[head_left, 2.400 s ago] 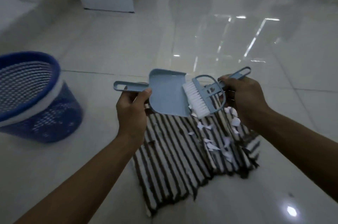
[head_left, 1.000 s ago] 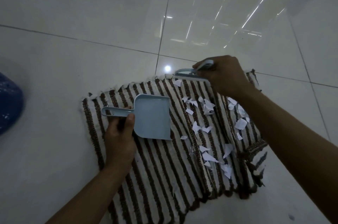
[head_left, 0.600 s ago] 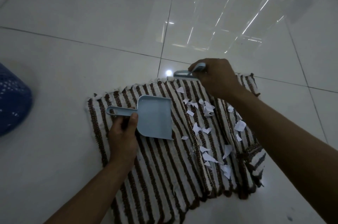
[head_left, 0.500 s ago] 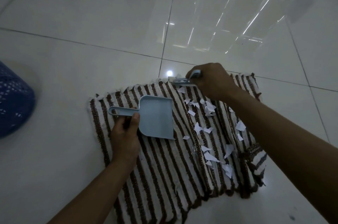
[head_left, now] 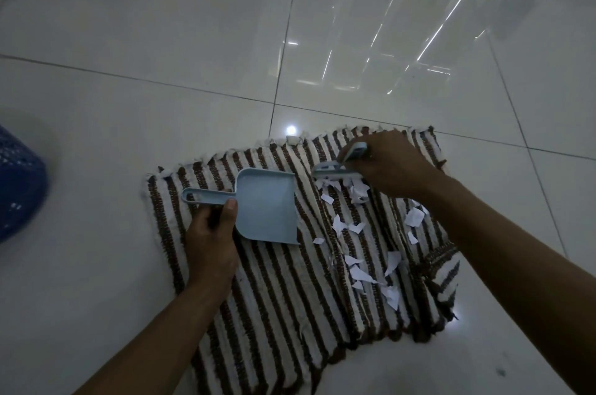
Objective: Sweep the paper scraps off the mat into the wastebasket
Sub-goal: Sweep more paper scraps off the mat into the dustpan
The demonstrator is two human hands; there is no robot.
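A brown-and-white striped mat (head_left: 277,304) lies on the tiled floor. Several white paper scraps (head_left: 358,275) are scattered over its right half. My left hand (head_left: 211,236) grips the handle of a light blue dustpan (head_left: 266,204), which rests flat on the mat with its mouth toward the scraps. My right hand (head_left: 392,164) is shut on a light blue hand brush (head_left: 338,170), pressed down on the mat near its far edge, with scraps bunched just in front of its bristles. The blue wastebasket (head_left: 19,188) shows only partly at the left edge.
Glossy white floor tiles (head_left: 161,39) surround the mat, with bright light reflections at the upper right. One small white scrap (head_left: 292,139) lies at the mat's far fringe. The mat's right corner (head_left: 442,272) is folded and rumpled.
Both hands came down from above the mat. The dustpan now rests on it, and the brush has swept toward me from the far edge, pushing scraps together.
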